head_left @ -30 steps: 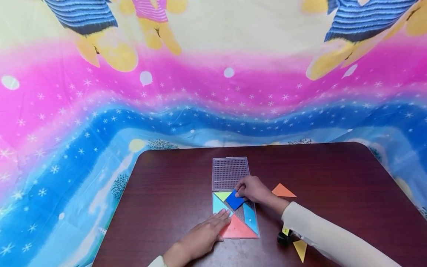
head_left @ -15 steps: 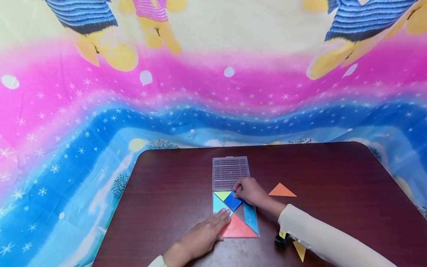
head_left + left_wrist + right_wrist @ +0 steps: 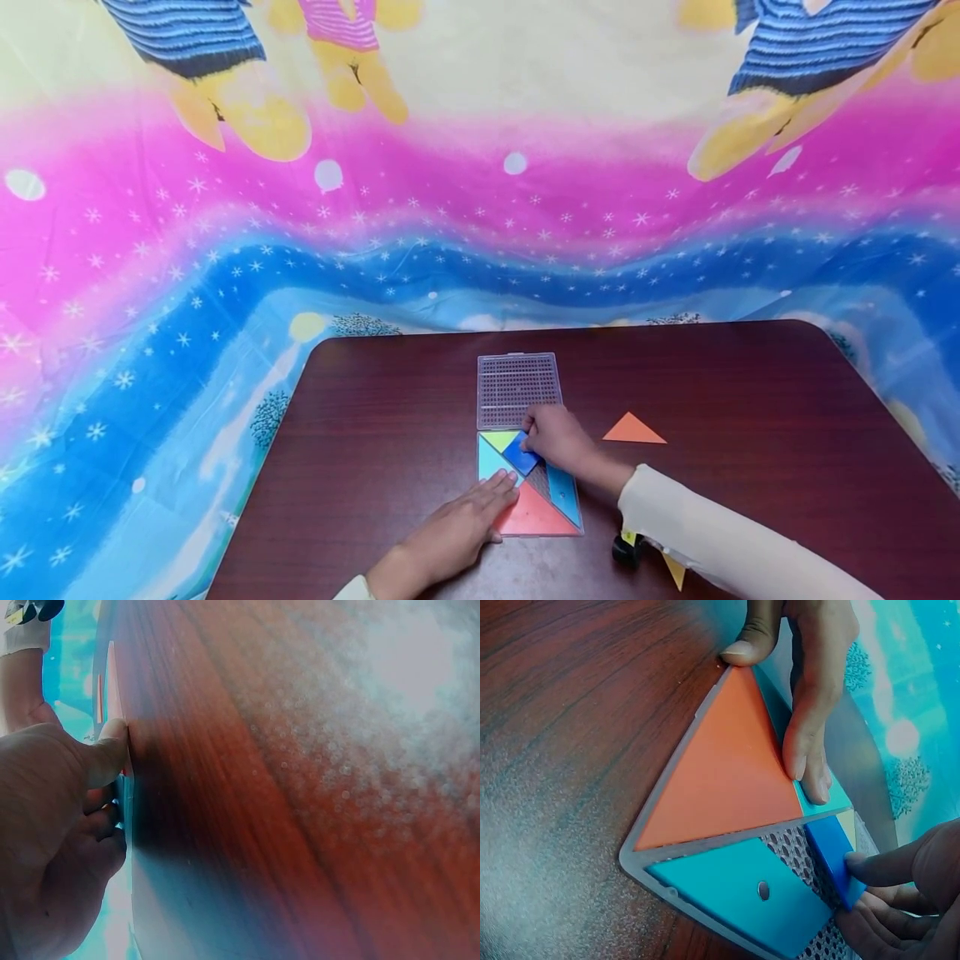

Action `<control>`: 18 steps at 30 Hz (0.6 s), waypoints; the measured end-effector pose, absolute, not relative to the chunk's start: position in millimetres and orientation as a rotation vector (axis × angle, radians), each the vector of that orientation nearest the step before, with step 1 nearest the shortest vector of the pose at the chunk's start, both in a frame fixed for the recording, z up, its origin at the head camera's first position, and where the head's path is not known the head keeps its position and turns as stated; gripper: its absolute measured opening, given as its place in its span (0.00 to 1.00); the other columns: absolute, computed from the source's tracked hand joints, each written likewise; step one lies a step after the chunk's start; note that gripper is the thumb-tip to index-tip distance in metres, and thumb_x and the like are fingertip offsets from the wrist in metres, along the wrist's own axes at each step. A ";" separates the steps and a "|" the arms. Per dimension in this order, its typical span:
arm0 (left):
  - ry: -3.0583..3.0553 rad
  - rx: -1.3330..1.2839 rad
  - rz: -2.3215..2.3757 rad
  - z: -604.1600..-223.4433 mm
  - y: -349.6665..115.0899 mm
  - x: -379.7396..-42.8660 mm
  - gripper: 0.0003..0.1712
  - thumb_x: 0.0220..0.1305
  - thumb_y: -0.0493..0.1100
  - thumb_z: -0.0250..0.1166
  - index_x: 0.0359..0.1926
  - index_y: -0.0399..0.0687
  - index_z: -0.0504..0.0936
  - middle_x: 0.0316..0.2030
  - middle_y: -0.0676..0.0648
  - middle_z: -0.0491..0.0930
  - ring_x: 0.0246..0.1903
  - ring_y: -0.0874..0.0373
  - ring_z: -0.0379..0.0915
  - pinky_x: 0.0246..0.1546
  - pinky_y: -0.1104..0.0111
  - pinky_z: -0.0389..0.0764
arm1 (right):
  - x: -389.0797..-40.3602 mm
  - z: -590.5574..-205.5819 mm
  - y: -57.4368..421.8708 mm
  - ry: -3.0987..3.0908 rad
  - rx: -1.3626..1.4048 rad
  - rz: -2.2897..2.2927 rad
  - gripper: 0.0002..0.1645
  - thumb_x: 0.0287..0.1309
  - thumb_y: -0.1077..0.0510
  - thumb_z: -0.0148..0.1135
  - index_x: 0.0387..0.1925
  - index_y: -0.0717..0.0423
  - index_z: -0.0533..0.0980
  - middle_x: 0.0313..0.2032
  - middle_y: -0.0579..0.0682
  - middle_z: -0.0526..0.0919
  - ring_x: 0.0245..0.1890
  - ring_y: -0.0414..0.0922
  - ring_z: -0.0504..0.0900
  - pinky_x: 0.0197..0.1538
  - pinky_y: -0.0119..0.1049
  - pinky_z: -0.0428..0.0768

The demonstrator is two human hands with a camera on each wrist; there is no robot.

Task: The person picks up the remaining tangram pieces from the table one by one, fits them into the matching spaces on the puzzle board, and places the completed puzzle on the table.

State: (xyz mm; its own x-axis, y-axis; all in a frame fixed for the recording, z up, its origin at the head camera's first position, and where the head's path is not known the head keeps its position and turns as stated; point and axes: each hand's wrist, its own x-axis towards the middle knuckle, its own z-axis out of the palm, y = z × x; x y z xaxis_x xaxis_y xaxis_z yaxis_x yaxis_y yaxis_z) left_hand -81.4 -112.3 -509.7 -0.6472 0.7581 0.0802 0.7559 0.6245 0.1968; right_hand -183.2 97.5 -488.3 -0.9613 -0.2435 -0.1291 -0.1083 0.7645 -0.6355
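My right hand pinches a blue square tangram piece between thumb and fingers. In the right wrist view the blue piece tilts over the perforated tray, beside the pale yellow-green triangle. My left hand rests with its fingers extended across a turquoise triangle and a large red-orange triangle; its thumb is at the tray's near edge. A light-blue parallelogram with a small hole lies along the tray's right side. Mesh shows bare between it and the blue square.
Beyond the tray, its transparent gridded lid lies flat. An orange triangle is on the dark wooden table to the right. A yellow triangle lies partly under the right sleeve, near a black wrist-worn device.
My right hand has moved slightly left with the blue square, bringing it closer against the turquoise and yellow-green triangles. The right sleeve now covers more of the yellow triangle. My left hand stays put.
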 end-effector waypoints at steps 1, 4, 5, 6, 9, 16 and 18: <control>2.825 1.318 0.333 -509.6 -112.2 -81.5 0.31 0.71 0.44 0.64 0.72 0.42 0.71 0.74 0.42 0.68 0.75 0.51 0.64 0.72 0.59 0.73 | -183.2 -489.1 97.4 2.768 -0.288 -0.964 0.09 0.53 0.62 0.77 0.32 0.57 0.81 0.22 0.46 0.76 0.24 0.40 0.74 0.29 0.31 0.75; 2.831 1.322 0.325 -508.8 -111.9 -80.5 0.31 0.71 0.44 0.64 0.72 0.42 0.71 0.74 0.42 0.69 0.74 0.51 0.65 0.72 0.59 0.73 | -182.0 -490.5 97.1 2.801 -0.320 -0.937 0.10 0.52 0.61 0.78 0.32 0.57 0.81 0.22 0.45 0.77 0.24 0.40 0.74 0.29 0.32 0.75; 2.832 1.323 0.324 -508.5 -111.9 -80.1 0.31 0.70 0.44 0.64 0.72 0.42 0.71 0.74 0.42 0.69 0.74 0.51 0.65 0.72 0.59 0.74 | -181.3 -490.5 96.7 2.811 -0.335 -0.930 0.10 0.52 0.61 0.78 0.31 0.57 0.81 0.22 0.45 0.77 0.24 0.39 0.74 0.29 0.32 0.75; 2.832 1.322 0.324 -508.4 -111.9 -79.7 0.32 0.70 0.44 0.65 0.72 0.42 0.71 0.74 0.42 0.69 0.74 0.51 0.65 0.72 0.59 0.74 | -180.7 -490.9 96.2 2.821 -0.347 -0.914 0.11 0.51 0.61 0.78 0.31 0.57 0.81 0.22 0.45 0.77 0.24 0.39 0.74 0.29 0.32 0.75; 2.838 1.327 0.322 -508.2 -112.1 -79.3 0.32 0.70 0.44 0.65 0.72 0.42 0.71 0.74 0.42 0.69 0.74 0.51 0.66 0.71 0.59 0.74 | -178.6 -490.2 94.6 2.858 -0.394 -0.863 0.12 0.50 0.60 0.79 0.30 0.56 0.81 0.22 0.44 0.76 0.23 0.39 0.73 0.28 0.32 0.74; 2.851 1.349 0.307 -508.6 -112.5 -79.8 0.32 0.69 0.44 0.65 0.71 0.41 0.72 0.73 0.41 0.70 0.74 0.50 0.66 0.71 0.60 0.74 | -174.5 -487.5 91.2 2.880 -0.413 -0.816 0.12 0.50 0.59 0.80 0.31 0.57 0.81 0.24 0.46 0.75 0.24 0.41 0.73 0.29 0.33 0.74; 2.851 1.356 0.306 -508.3 -112.4 -79.9 0.32 0.69 0.44 0.65 0.71 0.41 0.72 0.73 0.41 0.70 0.73 0.50 0.67 0.71 0.60 0.74 | -174.2 -487.6 90.6 2.883 -0.410 -0.804 0.13 0.51 0.59 0.79 0.32 0.57 0.81 0.24 0.46 0.75 0.24 0.41 0.72 0.28 0.33 0.74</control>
State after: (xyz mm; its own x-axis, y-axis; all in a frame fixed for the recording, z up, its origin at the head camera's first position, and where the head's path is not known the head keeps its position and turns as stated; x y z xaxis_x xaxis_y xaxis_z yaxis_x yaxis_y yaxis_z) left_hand -79.9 -112.4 -508.3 -0.6340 0.7655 0.1097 0.7713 0.6159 0.1604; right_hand -174.2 90.6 -487.6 -0.9560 -0.2902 -0.0426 -0.2263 0.8222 -0.5223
